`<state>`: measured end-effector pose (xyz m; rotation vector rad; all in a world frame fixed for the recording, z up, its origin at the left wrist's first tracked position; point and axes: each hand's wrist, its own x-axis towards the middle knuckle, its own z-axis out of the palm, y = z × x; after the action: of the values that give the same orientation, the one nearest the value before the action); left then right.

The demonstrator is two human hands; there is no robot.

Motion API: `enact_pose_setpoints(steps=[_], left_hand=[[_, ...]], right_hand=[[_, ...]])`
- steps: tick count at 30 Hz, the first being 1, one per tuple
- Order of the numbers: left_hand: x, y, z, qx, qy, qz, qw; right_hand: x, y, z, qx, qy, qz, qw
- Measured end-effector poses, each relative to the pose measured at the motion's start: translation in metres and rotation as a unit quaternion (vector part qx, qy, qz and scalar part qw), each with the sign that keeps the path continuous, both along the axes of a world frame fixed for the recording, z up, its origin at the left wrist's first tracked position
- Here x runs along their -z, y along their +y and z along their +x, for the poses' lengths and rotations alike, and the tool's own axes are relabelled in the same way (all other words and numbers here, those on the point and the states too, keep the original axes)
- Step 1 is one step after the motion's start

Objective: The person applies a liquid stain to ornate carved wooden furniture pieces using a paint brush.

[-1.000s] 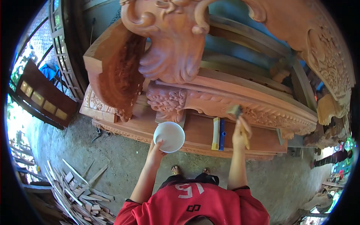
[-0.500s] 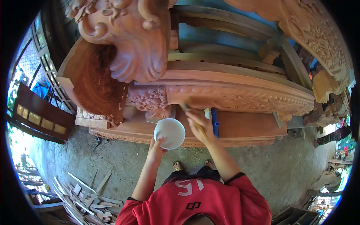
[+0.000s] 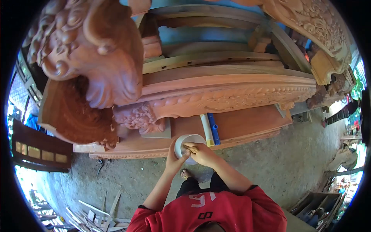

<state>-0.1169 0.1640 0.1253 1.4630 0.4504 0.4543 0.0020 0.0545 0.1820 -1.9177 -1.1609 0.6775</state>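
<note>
A white bowl (image 3: 179, 147) is held low in front of the carved wood, with my left hand (image 3: 174, 158) closed round its left rim. My right hand (image 3: 201, 154) is over the bowl's opening, fingers closed on a thin wooden-handled brush, whose tip is hidden in the bowl. Beyond the bowl lies a carved reddish wooden rail (image 3: 232, 98) with a floral block (image 3: 137, 119) at its left end. On the flat board (image 3: 247, 123) below it are a blue tool (image 3: 213, 129) and a pale strip (image 3: 206, 129) side by side.
A large carved leg (image 3: 112, 58) rises at the upper left, with a hollowed curved piece (image 3: 73, 116) beneath. Another carved panel (image 3: 317, 31) stands at the upper right. Wood scraps (image 3: 92, 216) lie on the floor at lower left; a dark box (image 3: 317, 208) is at lower right.
My right hand has come away from the carved rail, down and left to the bowl, with the brush. The bowl is slightly lower and more tilted. The whole view has shifted.
</note>
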Motion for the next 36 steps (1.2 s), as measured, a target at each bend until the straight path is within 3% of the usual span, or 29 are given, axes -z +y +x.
enact_pose_setpoints(steps=[2,6,9,12,14,16,17,19,21,23,24,26,27,30,31,32,33,34,35,36], left_hand=[[-0.003,-0.002,0.005,0.007,0.004,-0.134,0.991],[-0.016,-0.016,0.015,-0.035,0.082,-0.175,0.981],[0.000,-0.035,0.025,-0.063,0.114,-0.167,0.977],[0.012,-0.070,0.038,-0.087,0.137,-0.196,0.967],[0.025,-0.089,0.054,-0.105,0.108,-0.175,0.973],[-0.004,-0.115,0.074,-0.104,0.131,-0.222,0.961],[-0.011,-0.130,0.088,-0.120,0.142,-0.268,0.946],[-0.008,-0.153,0.111,-0.111,0.086,-0.259,0.955],[-0.004,-0.170,0.122,-0.107,0.038,-0.244,0.963],[-0.005,-0.186,0.134,-0.112,0.040,-0.236,0.965],[-0.004,-0.194,0.141,-0.113,0.033,-0.240,0.964],[-0.006,-0.211,0.150,-0.105,0.015,-0.228,0.968],[-0.003,-0.218,0.151,-0.106,0.011,-0.222,0.969],[0.006,-0.227,0.150,-0.105,0.013,-0.215,0.971],[0.012,-0.228,0.148,-0.097,0.007,-0.230,0.968],[0.019,-0.228,0.148,-0.089,0.000,-0.247,0.965],[0.026,-0.228,0.144,-0.100,0.006,-0.267,0.959],[0.030,-0.228,0.143,-0.100,0.013,-0.266,0.959],[0.032,-0.226,0.143,-0.117,0.003,-0.285,0.951],[0.034,-0.224,0.140,-0.133,-0.002,-0.302,0.944]], right_hand=[[-0.003,-0.009,0.011,0.019,0.026,0.000,0.999],[-0.023,-0.052,0.035,0.053,0.047,0.046,0.996],[-0.053,-0.090,0.060,0.122,0.128,0.154,0.972],[-0.058,-0.130,0.120,0.102,0.028,0.140,0.984],[-0.057,-0.143,0.170,0.145,0.005,0.088,0.986],[-0.047,-0.165,0.210,0.244,-0.073,0.242,0.936],[-0.045,-0.184,0.223,0.242,-0.077,0.235,0.938],[-0.042,-0.213,0.247,0.319,-0.255,0.270,0.872],[-0.044,-0.244,0.265,0.484,-0.229,0.194,0.822],[-0.029,-0.281,0.307,0.507,-0.363,0.257,0.738],[-0.028,-0.289,0.319,0.505,-0.360,0.258,0.741],[-0.027,-0.298,0.339,0.583,-0.387,0.280,0.658],[-0.028,-0.291,0.342,0.544,-0.467,0.253,0.650],[0.006,-0.224,0.305,0.500,-0.364,0.259,0.742],[0.011,-0.199,0.280,0.468,-0.317,0.274,0.778],[-0.007,-0.178,0.244,0.450,-0.137,0.213,0.856],[-0.004,-0.160,0.230,0.449,-0.135,0.212,0.857],[0.003,-0.148,0.217,0.241,-0.191,0.306,0.901],[0.011,-0.141,0.208,0.024,-0.234,0.385,0.893],[0.020,-0.140,0.206,0.038,-0.224,0.381,0.896]])
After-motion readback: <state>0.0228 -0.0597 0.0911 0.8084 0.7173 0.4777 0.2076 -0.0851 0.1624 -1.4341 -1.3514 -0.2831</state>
